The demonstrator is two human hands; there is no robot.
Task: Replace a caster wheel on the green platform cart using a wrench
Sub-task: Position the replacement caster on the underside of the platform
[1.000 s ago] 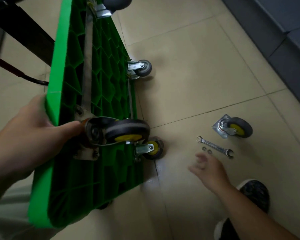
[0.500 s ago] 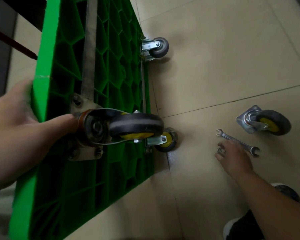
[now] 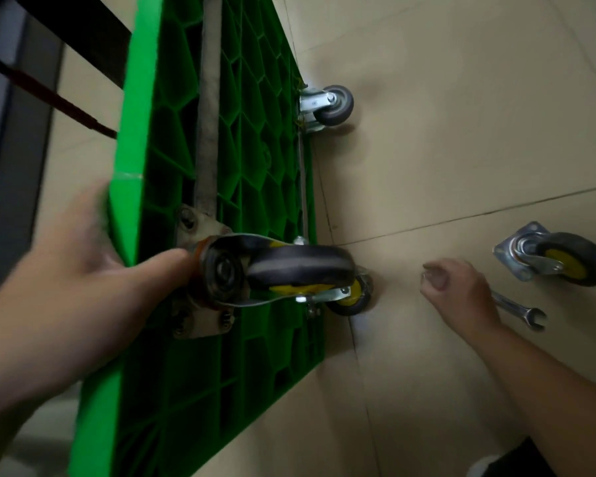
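We have the green platform cart [image 3: 172, 139] tipped on its long edge on the tiled floor [image 3: 444, 149], underside facing us. Our left hand [image 3: 66, 297] clasps the raised green rim, thumb pressed against the swivel housing of the caster wheel [image 3: 289, 270] bolted at the near upper corner. Our right hand [image 3: 461, 294] is lifted just off the floor with fingers curled in; something small seems pinched at the fingertips, perhaps a nut, but we cannot tell for sure. The wrench [image 3: 520, 309] lies on the floor, partly hidden under that hand, and the spare caster wheel [image 3: 561, 258] lies just beyond it.

The risks, as we judge them: the cart balances only on its edge and the lower casters [image 3: 327, 105], so if the left hold slackens it could roll or topple toward us. Anything small in the right fingers could drop and skitter under the cart. The left thumb also sits close to the swivel, which could pinch if the wheel turns.
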